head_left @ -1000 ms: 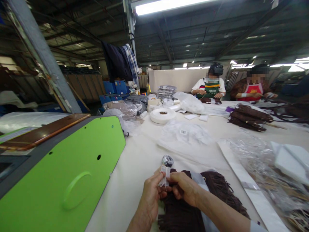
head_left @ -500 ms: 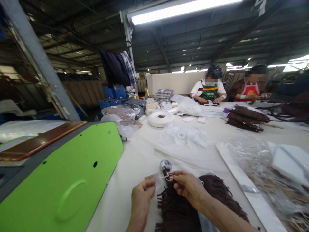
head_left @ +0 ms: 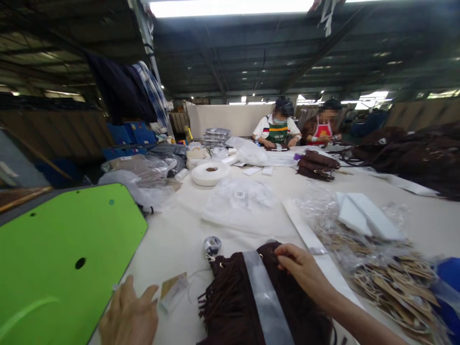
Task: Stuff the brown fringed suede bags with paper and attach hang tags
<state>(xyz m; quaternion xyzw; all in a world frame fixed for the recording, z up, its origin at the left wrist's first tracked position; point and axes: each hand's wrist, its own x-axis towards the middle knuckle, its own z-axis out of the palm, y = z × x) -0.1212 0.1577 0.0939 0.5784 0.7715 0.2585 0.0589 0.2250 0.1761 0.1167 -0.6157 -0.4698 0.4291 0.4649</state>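
A dark brown fringed bag (head_left: 230, 297) lies on the table in front of me, with a translucent grey band (head_left: 264, 297) around it. My right hand (head_left: 304, 270) pinches the bag's upper edge near a metal ring. On the left, my left hand (head_left: 131, 311) is held over the table with its fingers apart and nothing in them. Just beside it rests a brown card tag (head_left: 175, 290) in a clear sleeve, its thin white string running toward the bag. A wrapped grey-and-white coil (head_left: 212, 245) sits at the bag's upper left corner.
A green machine panel (head_left: 72, 258) stands at the left. Ahead are a white tape roll (head_left: 210, 174) and clear plastic bags (head_left: 239, 196). At right lie white foam pieces (head_left: 370, 215) and several strung card tags (head_left: 395, 287). Two co-workers (head_left: 278, 129) work across the table.
My left hand has let go of the card tag and moved left. My right hand has left the tag's string and moved right along the bag's top. The view has turned right.
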